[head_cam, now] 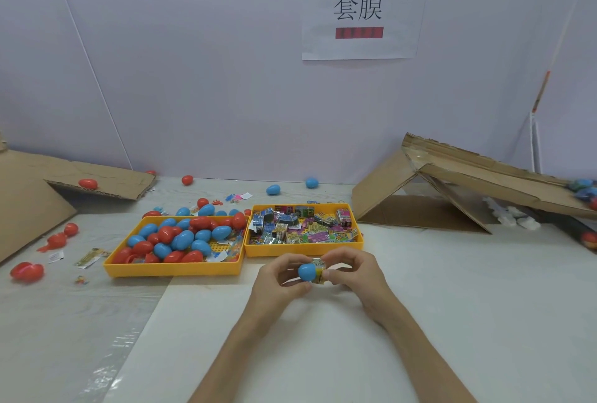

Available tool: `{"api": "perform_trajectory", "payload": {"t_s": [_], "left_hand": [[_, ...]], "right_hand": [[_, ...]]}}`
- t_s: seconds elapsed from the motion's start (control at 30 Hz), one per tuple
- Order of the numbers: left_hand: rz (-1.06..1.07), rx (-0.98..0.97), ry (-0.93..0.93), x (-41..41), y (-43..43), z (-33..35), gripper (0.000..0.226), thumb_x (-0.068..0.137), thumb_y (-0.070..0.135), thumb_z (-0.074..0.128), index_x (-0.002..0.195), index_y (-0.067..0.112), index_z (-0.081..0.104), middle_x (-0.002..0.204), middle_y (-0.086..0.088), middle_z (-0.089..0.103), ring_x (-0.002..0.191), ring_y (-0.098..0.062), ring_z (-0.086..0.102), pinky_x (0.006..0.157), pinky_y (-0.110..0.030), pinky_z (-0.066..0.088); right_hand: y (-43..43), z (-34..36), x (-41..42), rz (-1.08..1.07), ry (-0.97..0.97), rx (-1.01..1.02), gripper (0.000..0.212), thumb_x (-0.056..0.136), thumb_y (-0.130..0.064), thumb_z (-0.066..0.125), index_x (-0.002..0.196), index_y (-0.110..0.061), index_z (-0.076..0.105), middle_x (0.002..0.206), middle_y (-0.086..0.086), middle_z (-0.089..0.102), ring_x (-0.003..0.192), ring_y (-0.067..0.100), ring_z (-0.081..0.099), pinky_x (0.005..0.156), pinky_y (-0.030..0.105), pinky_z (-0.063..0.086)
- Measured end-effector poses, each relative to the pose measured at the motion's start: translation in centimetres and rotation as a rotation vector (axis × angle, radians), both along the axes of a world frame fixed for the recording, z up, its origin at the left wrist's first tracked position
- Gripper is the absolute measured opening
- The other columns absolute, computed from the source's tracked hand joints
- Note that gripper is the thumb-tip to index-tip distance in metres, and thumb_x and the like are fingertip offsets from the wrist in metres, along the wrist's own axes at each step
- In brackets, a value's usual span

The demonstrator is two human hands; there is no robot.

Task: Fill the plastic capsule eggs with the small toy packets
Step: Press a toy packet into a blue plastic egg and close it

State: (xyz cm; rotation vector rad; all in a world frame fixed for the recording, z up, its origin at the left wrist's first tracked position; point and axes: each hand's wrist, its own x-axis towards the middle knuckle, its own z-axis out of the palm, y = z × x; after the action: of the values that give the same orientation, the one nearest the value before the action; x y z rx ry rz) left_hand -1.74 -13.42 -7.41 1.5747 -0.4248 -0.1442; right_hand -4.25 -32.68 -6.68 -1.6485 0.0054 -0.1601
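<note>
My left hand [279, 276] grips a blue capsule egg half [307, 272] just in front of the yellow trays. My right hand [353, 268] pinches a small toy packet [318, 265] against the open side of that half; whether the right hand also holds a second egg half is hidden. The left yellow tray [174, 268] holds several red and blue capsule eggs [184, 237]. The right yellow tray [303, 249] holds several colourful toy packets [303, 224].
Loose eggs lie on the table: red ones at the left [26, 271], blue ones at the back [273, 189]. A cardboard ramp [468, 173] rises at the right, flat cardboard [106, 179] at the left. A paper sign [361, 8] hangs on the wall.
</note>
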Motion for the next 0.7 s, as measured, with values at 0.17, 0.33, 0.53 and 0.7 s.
{"api": "perform_trajectory", "payload": {"t_s": [0.17,0.33,0.53,0.7], "left_hand": [[0.046,-0.016,-0.014,-0.07,-0.06,-0.05,0.018,0.091,0.008,0.072,0.105,0.018,0.077,0.104,0.002,0.077,0.098,-0.018,0.073,0.082,-0.027,0.057],[0.058,-0.034,0.019,-0.01,-0.09,-0.2,0.017,0.092,0.01,0.071,0.104,0.02,0.079,0.104,0.002,0.077,0.097,-0.017,0.074,0.083,-0.027,0.058],[0.078,-0.081,0.064,0.13,-0.33,-0.39,0.015,0.095,0.007,0.068,0.101,0.015,0.079,0.1,-0.002,0.077,0.097,-0.021,0.074,0.08,-0.027,0.06],[0.061,-0.081,0.05,0.17,-0.27,-0.49,0.013,0.094,0.012,0.07,0.102,0.016,0.079,0.102,-0.003,0.077,0.096,-0.022,0.074,0.081,-0.031,0.06]], "right_hand": [[-0.03,-0.22,0.0,0.006,-0.042,0.025,0.026,0.074,0.001,0.084,0.083,-0.023,0.078,0.09,0.003,0.076,0.084,0.016,0.072,0.068,0.022,0.054],[0.05,-0.15,-0.03,0.01,-0.054,0.007,0.023,0.075,-0.001,0.084,0.086,-0.021,0.078,0.089,0.004,0.076,0.079,0.016,0.071,0.065,0.021,0.053],[0.35,-0.03,-0.19,0.017,-0.065,-0.037,0.019,0.081,-0.008,0.082,0.085,-0.027,0.078,0.092,0.0,0.075,0.079,0.014,0.069,0.065,0.021,0.052],[0.6,0.18,-0.33,0.049,-0.092,-0.051,0.025,0.078,-0.008,0.084,0.088,-0.029,0.077,0.099,-0.004,0.073,0.079,0.012,0.069,0.064,0.025,0.054]]}}
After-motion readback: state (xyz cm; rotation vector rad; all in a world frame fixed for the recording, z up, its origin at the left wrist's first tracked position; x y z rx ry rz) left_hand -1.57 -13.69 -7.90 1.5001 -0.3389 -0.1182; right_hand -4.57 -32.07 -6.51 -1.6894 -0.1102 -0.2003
